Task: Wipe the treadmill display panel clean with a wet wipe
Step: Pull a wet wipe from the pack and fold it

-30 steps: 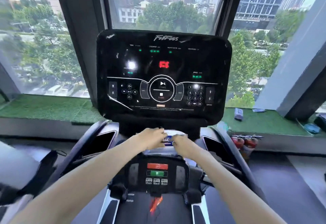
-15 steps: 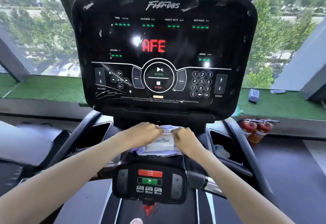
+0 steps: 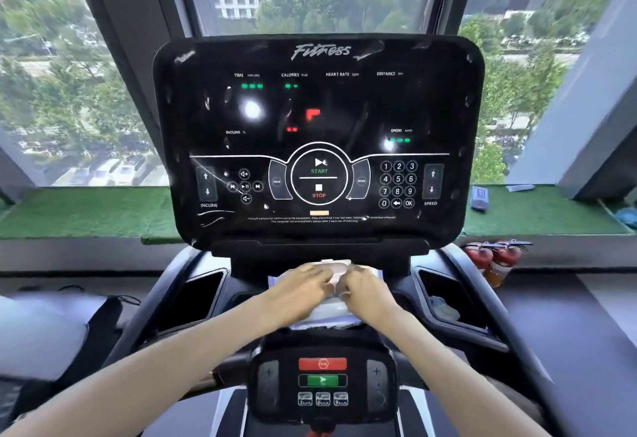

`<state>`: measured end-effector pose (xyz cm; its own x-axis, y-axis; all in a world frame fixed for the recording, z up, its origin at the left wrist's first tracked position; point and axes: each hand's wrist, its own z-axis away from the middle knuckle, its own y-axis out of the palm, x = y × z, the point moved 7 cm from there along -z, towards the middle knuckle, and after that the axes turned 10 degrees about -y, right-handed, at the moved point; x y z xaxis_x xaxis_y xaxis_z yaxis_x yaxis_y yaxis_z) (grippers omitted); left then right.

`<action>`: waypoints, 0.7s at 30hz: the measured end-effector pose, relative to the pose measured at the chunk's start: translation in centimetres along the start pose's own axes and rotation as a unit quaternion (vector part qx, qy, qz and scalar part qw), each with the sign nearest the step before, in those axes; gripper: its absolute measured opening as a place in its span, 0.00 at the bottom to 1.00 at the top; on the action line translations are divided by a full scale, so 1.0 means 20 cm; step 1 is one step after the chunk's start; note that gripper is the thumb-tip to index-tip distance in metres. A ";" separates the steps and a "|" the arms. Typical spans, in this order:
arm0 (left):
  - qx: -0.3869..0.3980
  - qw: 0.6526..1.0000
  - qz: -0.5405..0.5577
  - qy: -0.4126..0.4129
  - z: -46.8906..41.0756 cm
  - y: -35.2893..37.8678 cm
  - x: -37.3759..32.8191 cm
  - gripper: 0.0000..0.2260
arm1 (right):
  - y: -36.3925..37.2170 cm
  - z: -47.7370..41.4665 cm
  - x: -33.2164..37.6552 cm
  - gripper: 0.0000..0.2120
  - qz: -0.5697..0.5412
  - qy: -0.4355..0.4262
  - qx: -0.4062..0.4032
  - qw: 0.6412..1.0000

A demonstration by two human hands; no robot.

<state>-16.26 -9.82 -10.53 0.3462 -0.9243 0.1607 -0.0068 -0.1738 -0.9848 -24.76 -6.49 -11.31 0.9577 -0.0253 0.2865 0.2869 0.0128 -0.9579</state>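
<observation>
Both grips close on the wet wipe pack (image 3: pixel 327 312). The left grip (image 3: pixel 300 286) curls over its left half and the right grip (image 3: pixel 367 295) curls in from the other side, so the fingertips meet at the middle of the pack's top. That is where such a pack usually opens, so one grip is probably steadying it while the other works the flap or a sheet. Blur hides whether a wipe is pinched yet, and none shows clear of the pack.

The pack lies flat on the console ledge just below the treadmill display panel (image 3: pixel 319 109), between the two side pockets (image 3: pixel 193 298). That puts it centred in front of the person, where both arms reach it evenly and the panel is a short lift away.

The panel stands upright and tilted back. It is lit, with red segments at its middle. White streaks mark its lower left corner (image 3: pixel 213 220), and smaller marks run along the top edge. None of it looks wiped, so the task seems to be at its first step.

The handlebar control pod (image 3: pixel 322 381) sits nearer the person. Red fire extinguishers (image 3: pixel 493 261) stand to the right, under the turf-covered windowsill (image 3: pixel 86 211).
</observation>
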 end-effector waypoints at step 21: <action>0.123 0.982 0.092 -0.106 -0.05 0.07 -0.03 0.12 | 0.00 0.03 -0.10 0.15 -0.106 0.087 -0.038 0.990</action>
<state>-17.35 -9.73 -11.95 0.5488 -0.8359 -0.0135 0.1295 0.1009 -0.9864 -26.66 -5.86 -11.96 0.8559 -0.1921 0.4801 0.4724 -0.0872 -0.8771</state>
